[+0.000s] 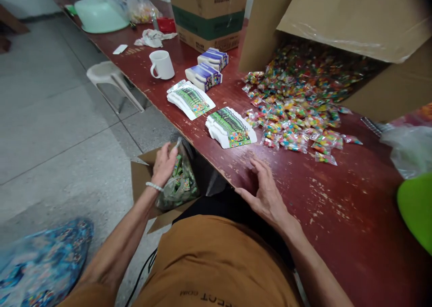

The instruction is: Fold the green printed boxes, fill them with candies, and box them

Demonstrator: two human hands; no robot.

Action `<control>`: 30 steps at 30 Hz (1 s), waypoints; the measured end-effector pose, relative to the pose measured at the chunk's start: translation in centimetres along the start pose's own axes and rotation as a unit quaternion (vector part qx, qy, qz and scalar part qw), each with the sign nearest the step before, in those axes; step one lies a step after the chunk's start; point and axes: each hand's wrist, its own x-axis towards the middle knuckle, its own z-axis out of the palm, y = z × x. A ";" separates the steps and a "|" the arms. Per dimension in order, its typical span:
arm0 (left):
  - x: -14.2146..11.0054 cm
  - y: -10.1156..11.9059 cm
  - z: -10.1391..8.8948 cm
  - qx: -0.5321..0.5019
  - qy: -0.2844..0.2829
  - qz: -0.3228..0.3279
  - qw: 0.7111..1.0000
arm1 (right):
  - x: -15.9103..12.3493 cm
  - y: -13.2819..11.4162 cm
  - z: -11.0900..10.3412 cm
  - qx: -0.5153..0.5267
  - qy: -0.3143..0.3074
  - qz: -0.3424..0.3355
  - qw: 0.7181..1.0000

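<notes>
My left hand (pixel 164 164) is over a cardboard box (pixel 139 181) below the table edge, fingers apart with nothing visible in them. Inside that box is a clear plastic bag (pixel 185 183) full of small green packets; whether my fingertips touch it I cannot tell. My right hand (pixel 265 192) hovers or rests at the table's front edge, thumb and fingers spread and holding nothing. Nearest to it is a fanned stack of green-and-white printed cards or flat pouches (pixel 232 129). A second such stack (pixel 191 100) lies just beyond, to the left.
Small clear bags of colourful candy (pixel 290 127) spill from a tipped carton (pixel 351 19) onto the red table (pixel 324 226). Purple-and-white stacks (pixel 204 75), a white mug (pixel 162 65) and a tall carton (pixel 207 14) stand farther back. A white stool (pixel 106 75) is left; a green object (pixel 416 212) is right.
</notes>
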 end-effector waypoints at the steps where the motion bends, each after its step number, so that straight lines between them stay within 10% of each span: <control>1: 0.8 0.0 -0.2 0.007 0.010 0.003 1.000 | -0.1 0.3 0.0 -0.002 0.002 0.002 1.000; 4: 1.7 2.5 1.6 0.071 0.006 0.119 0.990 | -0.1 0.8 0.6 -0.032 -0.002 0.017 0.999; 9: 0.6 9.1 7.6 0.286 -0.070 0.331 0.897 | 0.1 1.2 1.4 -0.060 0.002 0.031 0.998; 18: 1.2 11.6 9.1 0.367 -0.085 0.348 0.859 | 3.4 3.1 -0.2 0.059 0.056 0.083 0.993; 30: 2.0 12.0 9.2 0.312 -0.080 0.357 0.877 | 12.5 4.5 0.7 0.015 0.101 0.213 0.972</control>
